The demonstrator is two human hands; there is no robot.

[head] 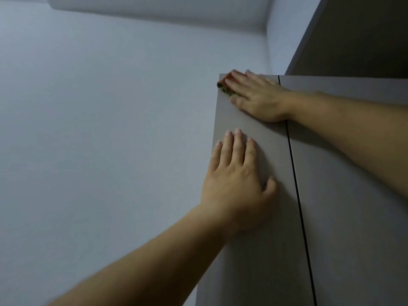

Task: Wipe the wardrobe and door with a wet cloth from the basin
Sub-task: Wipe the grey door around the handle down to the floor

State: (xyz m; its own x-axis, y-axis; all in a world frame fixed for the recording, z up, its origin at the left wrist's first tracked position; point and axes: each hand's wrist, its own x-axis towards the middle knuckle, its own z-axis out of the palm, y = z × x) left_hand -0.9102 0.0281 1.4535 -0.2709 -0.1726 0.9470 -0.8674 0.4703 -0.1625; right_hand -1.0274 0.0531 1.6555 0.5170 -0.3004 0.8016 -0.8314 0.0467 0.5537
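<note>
A grey wardrobe [344, 195] fills the right side, seen from below, with a thin dark gap between its two door panels. My right hand [258, 98] presses a reddish and green cloth [225, 83] flat against the top left corner of the left panel [242, 250]; most of the cloth is hidden under the fingers. My left hand [236, 175] lies flat lower on the same panel, fingers spread, holding nothing.
A pale wall [110, 129] runs along the left of the wardrobe's edge and meets the ceiling step [154, 9] above. A darker wardrobe side or upper unit [357, 36] rises at the top right.
</note>
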